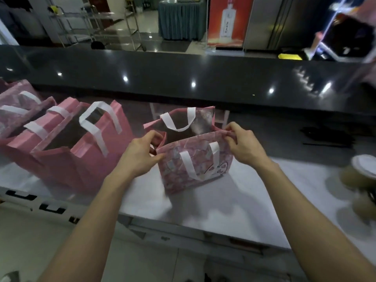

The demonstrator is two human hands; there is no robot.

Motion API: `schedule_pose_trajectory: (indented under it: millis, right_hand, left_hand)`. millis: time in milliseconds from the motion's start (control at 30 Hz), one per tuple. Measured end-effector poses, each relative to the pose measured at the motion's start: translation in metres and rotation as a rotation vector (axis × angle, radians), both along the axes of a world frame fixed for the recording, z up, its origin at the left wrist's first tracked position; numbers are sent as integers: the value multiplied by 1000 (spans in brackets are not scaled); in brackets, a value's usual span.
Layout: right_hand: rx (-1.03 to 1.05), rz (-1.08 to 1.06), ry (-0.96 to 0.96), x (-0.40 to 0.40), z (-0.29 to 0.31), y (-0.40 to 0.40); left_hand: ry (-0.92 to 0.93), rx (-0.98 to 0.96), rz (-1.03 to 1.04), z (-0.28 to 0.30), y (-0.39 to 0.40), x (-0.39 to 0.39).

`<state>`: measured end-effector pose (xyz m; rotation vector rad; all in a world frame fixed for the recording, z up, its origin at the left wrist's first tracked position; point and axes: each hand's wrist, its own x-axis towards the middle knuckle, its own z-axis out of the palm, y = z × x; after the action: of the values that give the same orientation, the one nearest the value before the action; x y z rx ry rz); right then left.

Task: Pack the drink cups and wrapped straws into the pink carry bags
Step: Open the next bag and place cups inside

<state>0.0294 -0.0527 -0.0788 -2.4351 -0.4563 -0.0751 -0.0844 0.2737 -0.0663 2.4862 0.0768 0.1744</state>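
Bag: small pink patterned fabric carry bag with white handles (pixel 195 165), standing on the pale counter (pixel 234 200)
Left hand (pixel 142 153): my fingers pinch its left rim
Right hand (pixel 242 143): pinching the right rim
Cups: blurred lidded drink cups (pixel 362 176), well right of the bag
Tip: I should spread both rims evenly so the mouth stays open

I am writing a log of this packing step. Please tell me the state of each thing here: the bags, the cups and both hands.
Patterned bag: upright, mouth held open by both hands.
Left hand: grips the bag's left rim.
Right hand: pinches the bag's right rim.
Plain pink bags: upright, open; contents cannot be seen.
Cups: lidded, blurred, on the counter, not yet packed.
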Motion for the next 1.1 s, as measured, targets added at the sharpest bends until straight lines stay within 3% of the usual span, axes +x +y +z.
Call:
schedule_pose_trajectory:
  millis: [400, 633, 800, 900, 1000, 1100]
  right_hand:
    - [64, -361, -26, -31, 0, -213]
    - [13, -304, 25, -20, 1, -314]
    - [209, -331, 29, -3, 5, -369]
    - [-43, -358, 59, 14, -3, -400]
    - [-378, -220, 254, 33, -18, -414]
    - [-492, -189, 290, 55, -36, -416]
  left_hand:
    - [25, -81, -303, -4, -209, 100]
    - [54, -34, -325, -3, -302, 123]
    - [126, -141, -278, 3, -328, 114]
    - [166, -162, -289, 6, -332, 107]
    - [173, -167, -295, 12, -329, 106]
    - [101, -138, -275, 20, -328, 111]
